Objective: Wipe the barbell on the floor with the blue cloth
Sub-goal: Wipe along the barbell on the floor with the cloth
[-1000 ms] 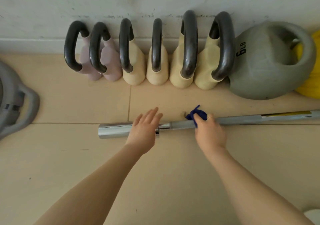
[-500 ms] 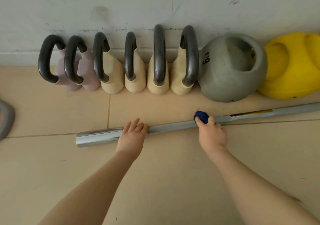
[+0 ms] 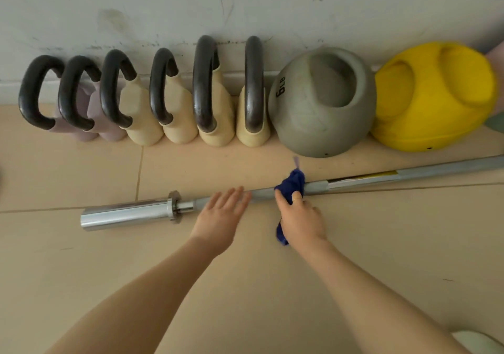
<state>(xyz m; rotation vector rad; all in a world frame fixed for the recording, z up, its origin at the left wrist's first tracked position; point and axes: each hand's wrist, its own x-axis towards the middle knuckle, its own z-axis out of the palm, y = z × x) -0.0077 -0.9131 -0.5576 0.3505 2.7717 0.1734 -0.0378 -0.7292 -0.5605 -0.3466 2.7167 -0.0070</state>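
Note:
A long silver barbell (image 3: 128, 213) lies on the beige floor, running from its thick sleeve at the left up to the right edge. My left hand (image 3: 222, 216) rests flat on the shaft with straight fingers, just right of the collar. My right hand (image 3: 298, 218) grips a bunched blue cloth (image 3: 293, 183) and presses it over the shaft, a short way right of my left hand. A tail of the cloth hangs out below my palm.
Several kettlebells (image 3: 174, 100) with dark handles stand in a row against the wall. A grey 6 LB kettlebell (image 3: 323, 108) and a yellow one (image 3: 433, 100) sit right of them, close behind the bar. Beige floor tiles (image 3: 245, 285) stretch toward me.
My right hand and the cloth have slid right along the shaft, and my left hand has followed from the collar onto the shaft. The view has shifted right, showing the yellow kettlebell.

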